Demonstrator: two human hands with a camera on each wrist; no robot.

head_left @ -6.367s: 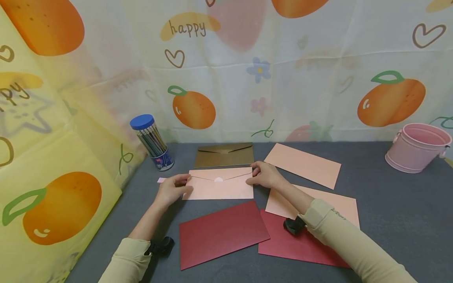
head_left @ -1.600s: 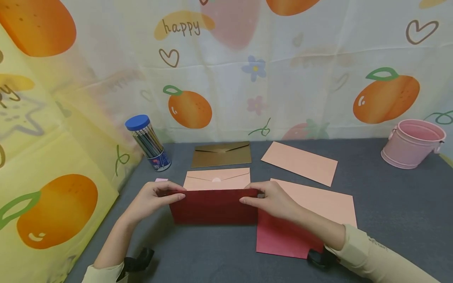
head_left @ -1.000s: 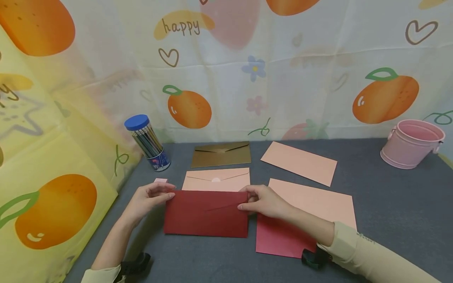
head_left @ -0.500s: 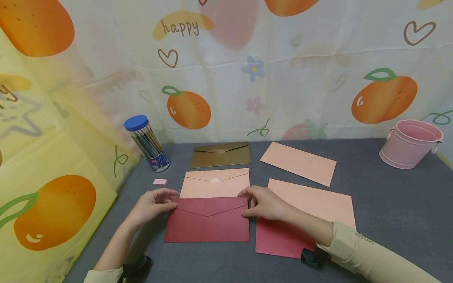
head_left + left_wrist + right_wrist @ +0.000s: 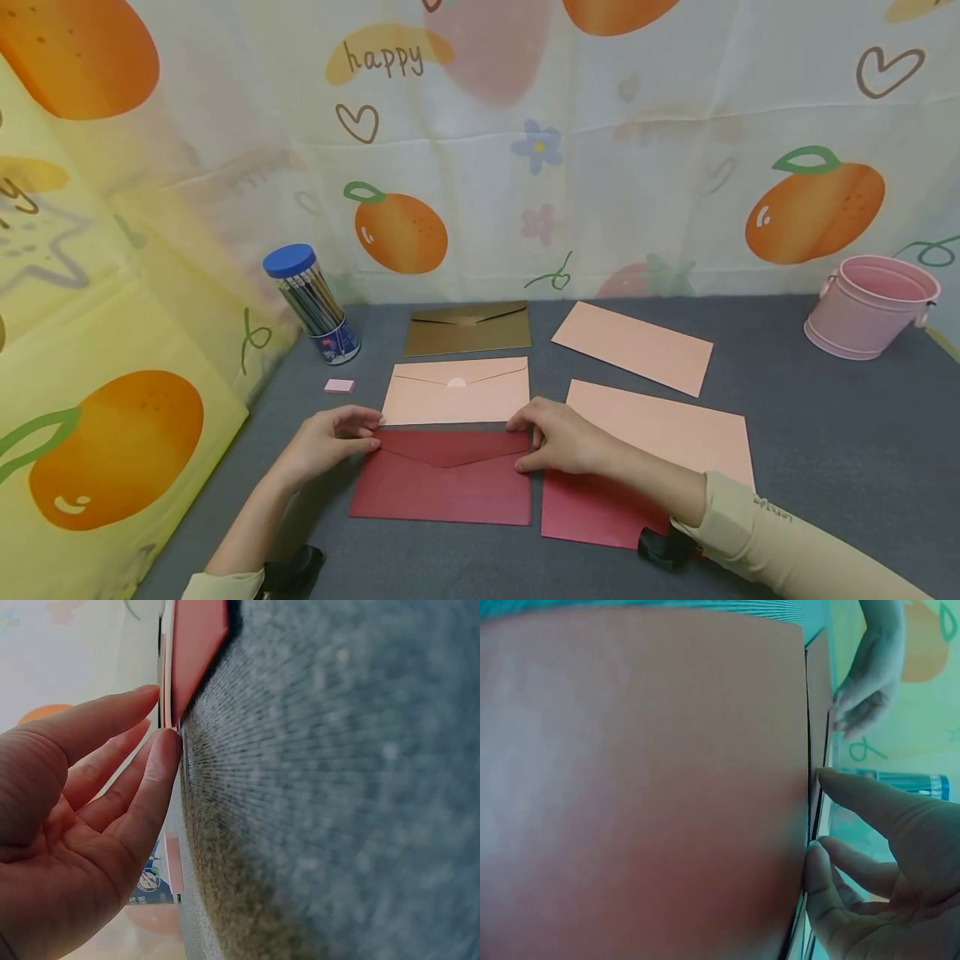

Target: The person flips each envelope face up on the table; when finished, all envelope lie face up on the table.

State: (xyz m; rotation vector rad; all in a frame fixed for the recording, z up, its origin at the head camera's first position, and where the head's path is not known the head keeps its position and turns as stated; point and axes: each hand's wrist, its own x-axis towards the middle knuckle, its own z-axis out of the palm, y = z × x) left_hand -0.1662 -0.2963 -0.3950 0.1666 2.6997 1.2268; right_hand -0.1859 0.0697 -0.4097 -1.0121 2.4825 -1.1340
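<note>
A red envelope (image 5: 442, 492) lies flap side up on the dark table, its pointed flap folded down. At its upper left corner, my left hand (image 5: 322, 443) holds the edge between thumb and fingers. My right hand (image 5: 566, 437) pinches the upper right corner. In the left wrist view, the left fingertips (image 5: 166, 754) meet the envelope's corner close to the table. The right thumb (image 5: 855, 791) lies along the edge in the right wrist view. Directly behind is a pale pink envelope (image 5: 457, 404) with a round white seal, near both hands' fingertips.
A brown envelope (image 5: 467, 337) lies farther back. To the right are two pale pink envelopes (image 5: 633, 346), the nearer (image 5: 675, 429) overlapping another red envelope (image 5: 592, 512). A blue-lidded pencil tub (image 5: 311, 304), a small pink block (image 5: 339, 386) and a pink bucket (image 5: 870, 308) stand around.
The red envelope was lifted and turned from its plain side to its flap side, then laid down before the pink one. Both hands have just shifted slightly toward me with it.
</note>
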